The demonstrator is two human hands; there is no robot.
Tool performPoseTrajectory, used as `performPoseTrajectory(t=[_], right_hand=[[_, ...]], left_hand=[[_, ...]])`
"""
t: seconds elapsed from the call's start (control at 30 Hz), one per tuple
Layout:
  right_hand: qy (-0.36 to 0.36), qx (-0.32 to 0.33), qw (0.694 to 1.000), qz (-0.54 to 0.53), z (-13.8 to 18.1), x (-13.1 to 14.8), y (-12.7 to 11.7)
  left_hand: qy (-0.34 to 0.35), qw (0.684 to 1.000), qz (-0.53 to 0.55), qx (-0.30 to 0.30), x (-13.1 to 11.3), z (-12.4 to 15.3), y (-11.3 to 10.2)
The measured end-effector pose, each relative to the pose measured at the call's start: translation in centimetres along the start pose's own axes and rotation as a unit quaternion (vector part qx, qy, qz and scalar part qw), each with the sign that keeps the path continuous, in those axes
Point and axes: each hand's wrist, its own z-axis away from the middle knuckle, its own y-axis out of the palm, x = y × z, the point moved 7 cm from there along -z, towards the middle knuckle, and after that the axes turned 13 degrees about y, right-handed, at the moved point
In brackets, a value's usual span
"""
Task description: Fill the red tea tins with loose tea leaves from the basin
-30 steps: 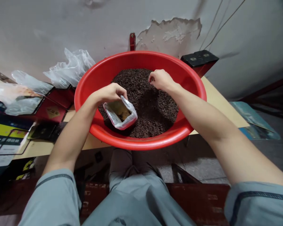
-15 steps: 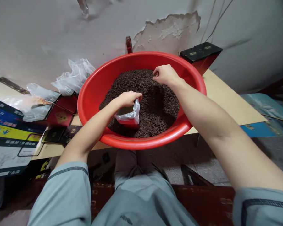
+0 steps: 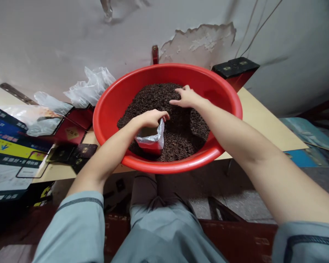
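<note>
Left hand [image 3: 152, 118] gripping the edge of a red tin [image 3: 150, 147] with a plastic liner [image 3: 160, 132]; the tin, tilted one second earlier, sits nearly upright on dark grains [image 3: 153, 95] in a red basin [image 3: 167, 168]. Right hand [image 3: 186, 98] over the grains, fingers now spread, previously curled. Far left, a carton [image 3: 5, 162] bears Chinese characters; a gold diamond label [image 3: 71, 133] is illegible.

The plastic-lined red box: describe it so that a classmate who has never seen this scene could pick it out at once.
Find the big red basin holding a heap of loose dark brown pieces. On the heap's near left, the left hand grips the plastic-lined red box at its rim. It alone is inside the basin; the other red boxes are outside.
</note>
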Motion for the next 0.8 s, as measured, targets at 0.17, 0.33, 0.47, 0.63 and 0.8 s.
performPoseTrajectory(t=[0.17,0.33,0.47,0.63,0.8], right_hand=[[0.065,0.089,0.991,0.071,2.2,0.3,4.0],[0.045,0.022,0.993,0.108,3.6,2.1,4.7],[0.019,0.022,0.994,0.106,3.3,2.4,4.3],[-0.006,0.022,0.994,0.11,2.3,1.9,3.1],[-0.016,-0.017,0.997,0.077,1.5,2.7,1.8]], left_hand=[[-0.042,0.959,0.134,-0.247,4.8,3.3,-4.8],[-0.37,0.912,0.068,-0.164,12.2,8.4,-1.5],[-0.409,0.909,0.081,-0.013,14.4,9.0,1.7],[-0.391,0.916,0.091,0.011,16.3,8.7,2.1],[-0.435,0.897,0.081,-0.02,17.8,9.6,2.5]])
